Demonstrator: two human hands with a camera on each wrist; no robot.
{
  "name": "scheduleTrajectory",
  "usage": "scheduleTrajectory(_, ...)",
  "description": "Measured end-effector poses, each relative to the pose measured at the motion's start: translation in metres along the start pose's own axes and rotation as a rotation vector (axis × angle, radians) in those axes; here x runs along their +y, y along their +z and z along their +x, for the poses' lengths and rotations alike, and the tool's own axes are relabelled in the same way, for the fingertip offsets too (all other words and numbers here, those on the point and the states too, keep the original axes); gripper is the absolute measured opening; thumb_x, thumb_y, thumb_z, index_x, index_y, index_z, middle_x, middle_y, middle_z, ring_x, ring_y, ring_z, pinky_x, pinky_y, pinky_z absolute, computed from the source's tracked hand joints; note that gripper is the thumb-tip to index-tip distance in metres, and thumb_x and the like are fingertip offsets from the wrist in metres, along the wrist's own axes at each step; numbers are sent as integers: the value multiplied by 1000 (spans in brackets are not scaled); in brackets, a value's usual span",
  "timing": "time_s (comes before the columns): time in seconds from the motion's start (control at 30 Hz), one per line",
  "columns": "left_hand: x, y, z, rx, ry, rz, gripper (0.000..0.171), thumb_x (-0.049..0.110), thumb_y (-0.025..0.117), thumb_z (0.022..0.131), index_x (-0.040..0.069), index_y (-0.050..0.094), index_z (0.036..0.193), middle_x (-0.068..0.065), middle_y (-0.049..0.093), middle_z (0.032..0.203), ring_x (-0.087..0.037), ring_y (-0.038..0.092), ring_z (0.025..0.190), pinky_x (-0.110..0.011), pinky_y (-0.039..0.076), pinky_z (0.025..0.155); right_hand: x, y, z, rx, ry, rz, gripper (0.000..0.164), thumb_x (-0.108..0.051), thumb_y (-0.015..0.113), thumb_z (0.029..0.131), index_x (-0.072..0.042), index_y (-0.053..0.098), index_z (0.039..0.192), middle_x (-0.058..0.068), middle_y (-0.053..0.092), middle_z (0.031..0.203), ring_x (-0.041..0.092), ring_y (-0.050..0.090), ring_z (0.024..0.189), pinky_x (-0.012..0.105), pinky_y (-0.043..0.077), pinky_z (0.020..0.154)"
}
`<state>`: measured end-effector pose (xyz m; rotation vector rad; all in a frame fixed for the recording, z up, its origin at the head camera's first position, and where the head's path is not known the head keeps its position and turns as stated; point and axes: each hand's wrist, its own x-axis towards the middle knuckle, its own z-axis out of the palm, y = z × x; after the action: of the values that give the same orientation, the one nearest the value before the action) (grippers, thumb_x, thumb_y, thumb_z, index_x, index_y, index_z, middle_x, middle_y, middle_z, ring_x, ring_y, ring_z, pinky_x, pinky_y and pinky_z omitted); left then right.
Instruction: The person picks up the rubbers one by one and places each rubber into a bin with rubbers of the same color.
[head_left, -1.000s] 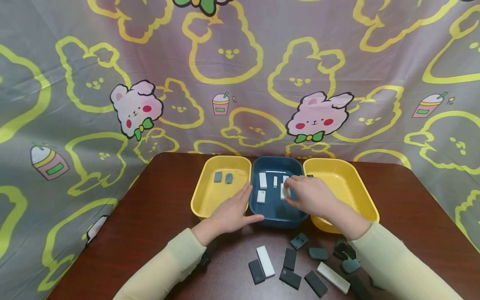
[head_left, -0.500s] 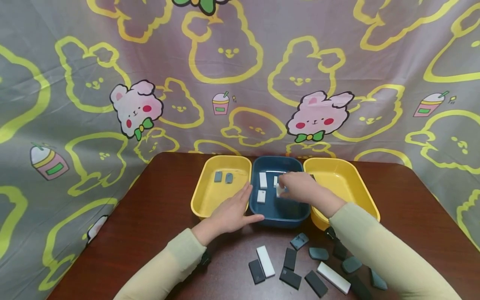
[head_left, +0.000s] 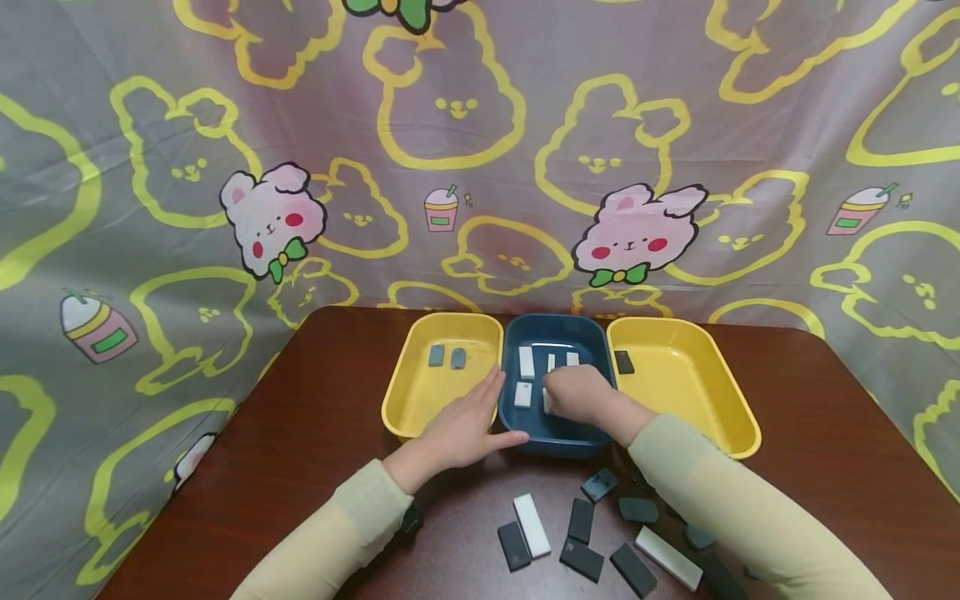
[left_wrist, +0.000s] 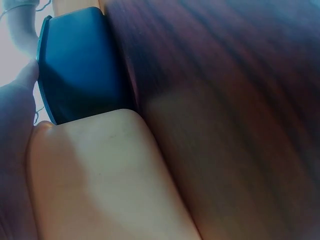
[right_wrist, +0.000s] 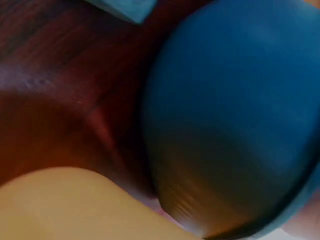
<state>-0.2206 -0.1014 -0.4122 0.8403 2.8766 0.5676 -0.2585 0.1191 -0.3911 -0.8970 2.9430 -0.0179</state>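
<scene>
My right hand is inside the blue tub, fingers curled down around a white block, whose left edge shows beside them. Several other white blocks lie on the tub's floor around that hand. With fingers straight, my left hand rests across the adjoining rims of the left yellow tub and the blue one, thumb over the blue tub's front corner. The left wrist view shows the outer walls of the blue tub and the yellow tub.
Two grey pieces lie in the left yellow tub. One dark block sits in the right yellow tub. In front, black blocks, grey pieces and two long white blocks are scattered on the brown table.
My right hand has moved left and toward me inside the blue tub, bringing the white block along. The dark block in the right yellow tub has come into view. My left hand stays put.
</scene>
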Motion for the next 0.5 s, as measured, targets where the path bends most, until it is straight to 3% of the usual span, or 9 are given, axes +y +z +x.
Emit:
scheduleTrajectory(0.23,0,0,0,8,7,-6,102,67,56,86,7,14,156,-7,8,162,-23,21,144,-39,29,109,0,5,1,21,23,0,14,-21,74,87,-8,67,87,-3,52,63,15,49,58,31,45,57)
scheduleTrajectory(0.5,0,0,0,9,5,-12,102,68,55,86,7,13,156,-7,8,162,-23,20,144,-39,29,109,-4,-4,-5,14,42,-50,24,-25,74,87,-8,71,103,2,63,81,14,52,65,30,49,62)
